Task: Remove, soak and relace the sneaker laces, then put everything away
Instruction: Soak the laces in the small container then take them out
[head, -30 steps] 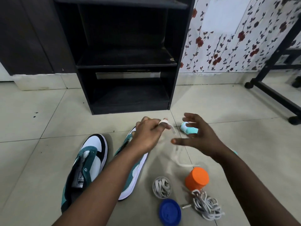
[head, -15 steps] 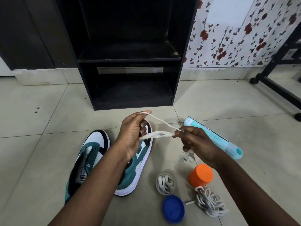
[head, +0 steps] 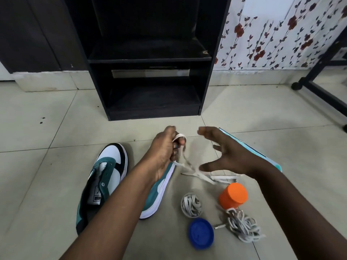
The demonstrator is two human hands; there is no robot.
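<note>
The white lace [head: 189, 166] loops over the fingers of the left hand [head: 165, 149], which grips it above the floor [head: 37, 128]; its loose end trails down by the orange cup [head: 233, 196]. The right hand [head: 231, 154] hovers beside it, fingers spread wide, holding nothing. Two teal sneakers [head: 105, 177] lie just left.

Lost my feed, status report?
Left hand grips white lace. Right hand open, spread above lace's trailing end. Nothing in the way.
</note>
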